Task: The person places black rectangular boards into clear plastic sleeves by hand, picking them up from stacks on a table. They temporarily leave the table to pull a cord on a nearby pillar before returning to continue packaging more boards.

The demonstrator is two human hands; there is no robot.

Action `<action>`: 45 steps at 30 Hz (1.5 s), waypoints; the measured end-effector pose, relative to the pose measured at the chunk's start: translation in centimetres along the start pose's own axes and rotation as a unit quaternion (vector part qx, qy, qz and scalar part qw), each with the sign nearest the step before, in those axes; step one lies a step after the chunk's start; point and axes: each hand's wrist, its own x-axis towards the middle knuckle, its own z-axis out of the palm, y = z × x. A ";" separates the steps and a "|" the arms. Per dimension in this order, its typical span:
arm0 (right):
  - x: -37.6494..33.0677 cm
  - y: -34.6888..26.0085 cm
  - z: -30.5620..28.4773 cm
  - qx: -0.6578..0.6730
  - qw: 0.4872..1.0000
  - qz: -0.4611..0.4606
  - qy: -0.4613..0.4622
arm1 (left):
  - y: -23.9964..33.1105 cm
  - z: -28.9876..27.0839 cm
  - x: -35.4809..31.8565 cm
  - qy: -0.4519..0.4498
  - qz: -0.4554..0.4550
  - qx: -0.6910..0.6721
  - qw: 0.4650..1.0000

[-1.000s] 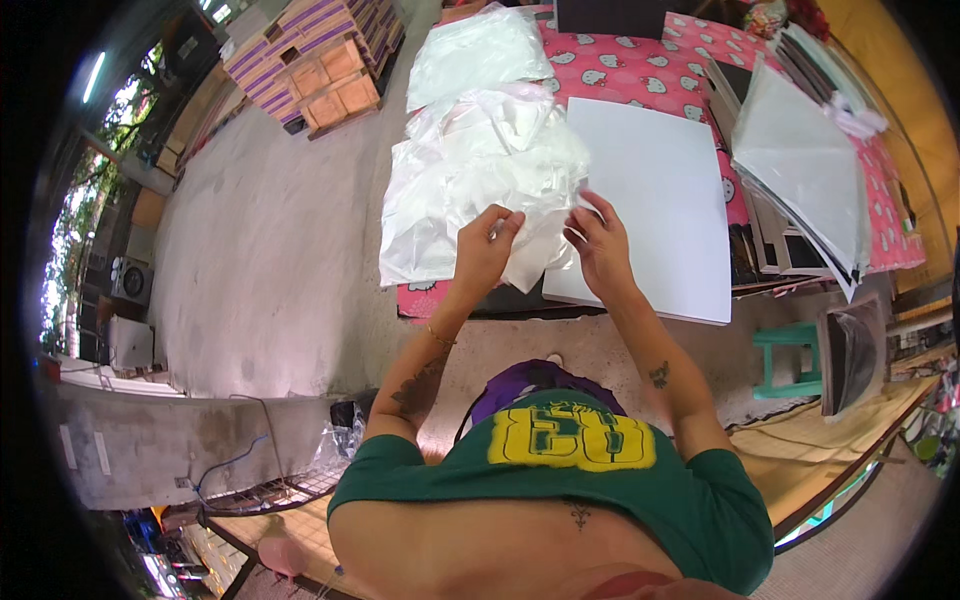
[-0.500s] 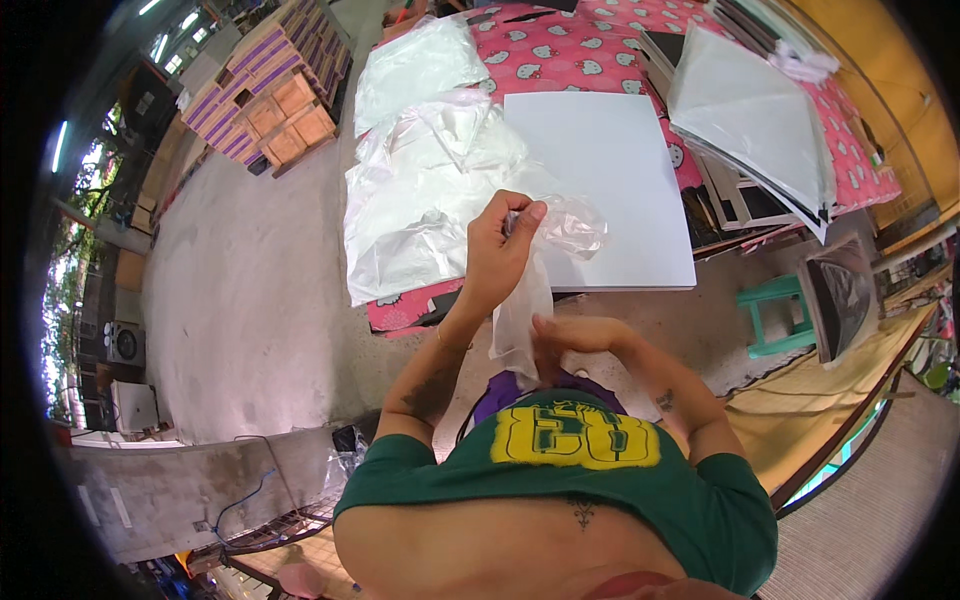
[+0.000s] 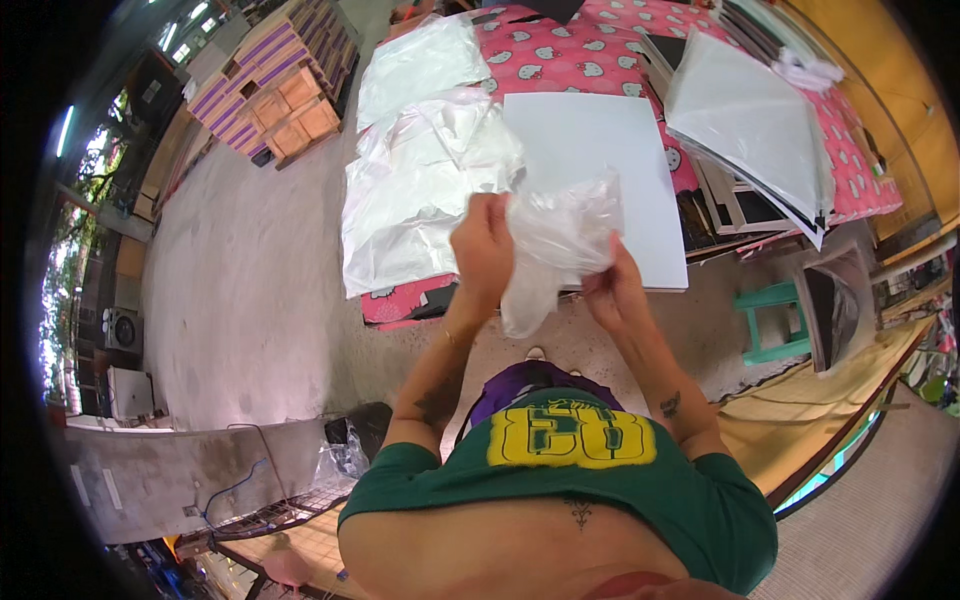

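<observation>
A thin, clear plastic bag (image 3: 565, 228) hangs crumpled between my hands at the near edge of the table. My left hand (image 3: 484, 245) is closed on its left side, and my right hand (image 3: 617, 287) pinches its right side. Behind and below the bag lies a stack of smooth white sheets (image 3: 585, 130), partly hidden by it. To the left a pile of wrinkled, translucent plastic bags (image 3: 425, 190) spreads over the table, with another bundle of plastic bags (image 3: 420, 68) beyond it.
A pink patterned cloth (image 3: 560, 50) covers the table. Plastic-wrapped panels (image 3: 750, 120) lean across frames (image 3: 735, 195) at the right. A green stool (image 3: 770, 322) stands below them on the floor. Stacked boxes (image 3: 265, 80) stand at the far left.
My right hand has risen from near my waist to the bag's right side. The bag has been lifted and spread between both hands over the stack's near edge.
</observation>
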 end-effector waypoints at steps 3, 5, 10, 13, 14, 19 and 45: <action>-1.1 0.1 3.7 -0.029 0.996 0.065 0.057 | -1.5 -0.1 1.0 0.022 -0.043 -0.006 0.999; -1.4 0.4 4.3 -0.120 0.985 0.086 0.087 | -0.3 1.0 -1.0 -0.108 -0.014 -0.050 0.993; -0.8 -2.4 1.0 -0.268 0.957 -0.028 0.111 | -3.1 0.3 -2.5 -0.408 -0.080 -0.210 0.885; -2.1 -6.5 1.9 -0.264 0.949 -0.089 0.145 | -9.1 -1.5 0.0 -0.204 -0.184 -0.301 0.913; -2.5 -8.2 1.7 -0.302 0.929 -0.134 0.167 | -10.5 -2.6 1.4 -0.185 -0.224 -0.292 0.911; -4.0 -17.6 -2.8 -0.449 0.765 -0.366 0.281 | -24.0 -11.4 7.3 -0.026 -0.375 -0.294 0.879; 0.3 -0.6 5.0 -0.304 0.933 0.007 0.190 | -4.4 2.0 1.4 -0.295 -0.149 -0.362 0.872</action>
